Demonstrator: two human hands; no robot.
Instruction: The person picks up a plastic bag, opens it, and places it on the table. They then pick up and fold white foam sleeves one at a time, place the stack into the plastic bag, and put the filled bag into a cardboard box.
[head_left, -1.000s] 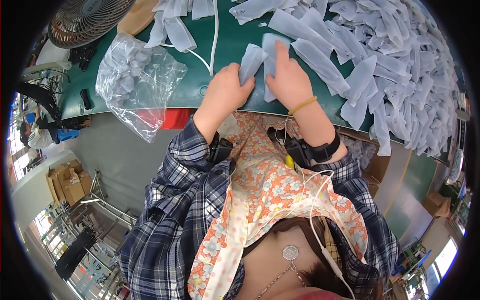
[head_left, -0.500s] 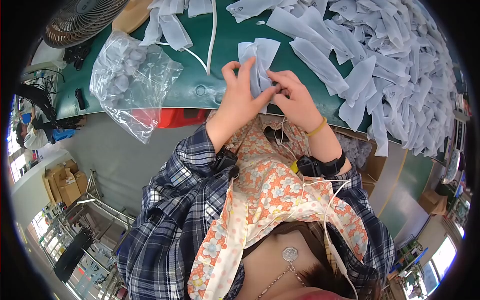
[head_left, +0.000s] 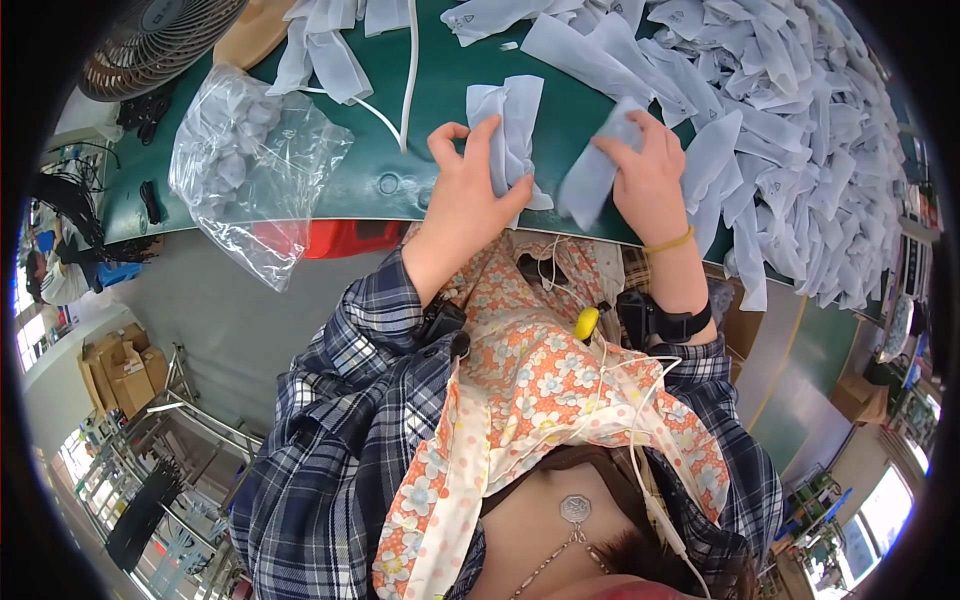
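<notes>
Several pale, frosted plastic bags point(head_left: 522, 115) lie overlapped near the front edge of the green table point(head_left: 375, 155). My left hand point(head_left: 465, 190) grips their left side, the thumb low and the fingers curled higher up. To the right, my right hand point(head_left: 650, 175) pinches a single frosted bag point(head_left: 590, 180) between thumb and fingers; this bag is smeared by motion and hangs just above the table. A large heap of similar bags point(head_left: 800, 160) spreads over the table's right side, next to my right hand.
A clear plastic bag point(head_left: 310, 165) with crumpled pale pieces sits at the left, partly over the table edge. Beyond it stands a fan point(head_left: 165, 40). A white cable point(head_left: 410, 80) runs down the table's middle. Something red point(head_left: 345, 238) shows below the edge.
My right hand has left the bags in my left hand and moved right, now with a single bag in its fingers. The left hand keeps its grip on the overlapped bags.
</notes>
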